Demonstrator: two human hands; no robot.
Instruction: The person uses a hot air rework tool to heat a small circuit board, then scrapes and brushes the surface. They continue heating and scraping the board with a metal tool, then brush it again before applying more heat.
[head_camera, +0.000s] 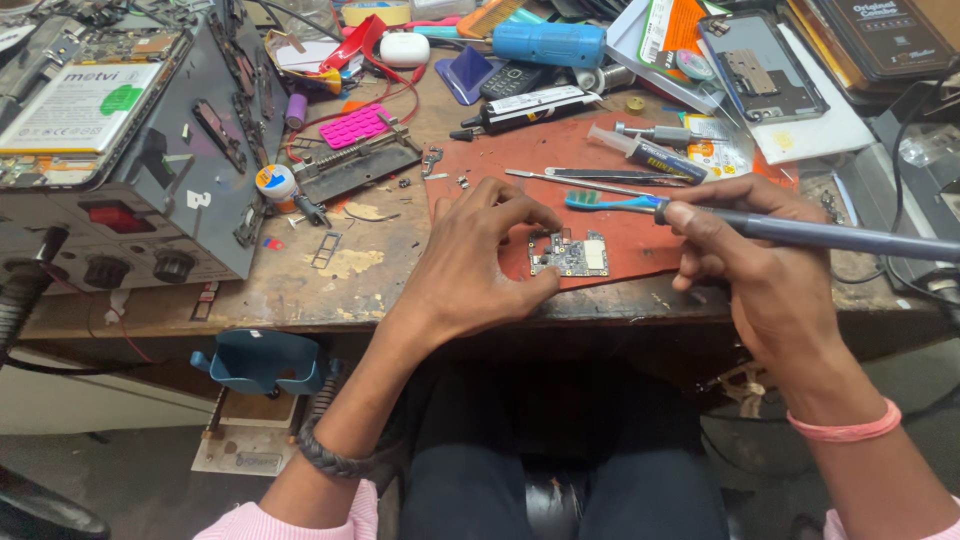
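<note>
The work in hand looks like rework on a small phone circuit board (570, 253), which lies flat on a red-brown mat (640, 190) near the front edge of the cluttered tabletop (370, 285). The left hand (480, 255) arches over the board's left side, thumb and fingertips pinching its edges to steady it; it is closed on the board without lifting it. The right hand (745, 245) is wrapped around a grey pen-shaped soldering tool (830, 236), held like a pencil, with its tip pointing left, just above and to the right of the board. The tip does not yet seem to touch the board. The next move probably calls for bringing the tip down precisely onto one spot while the left hand keeps the board from sliding. A blue toothbrush (610, 201) and tweezers (580, 180) lie just behind the board.
</note>
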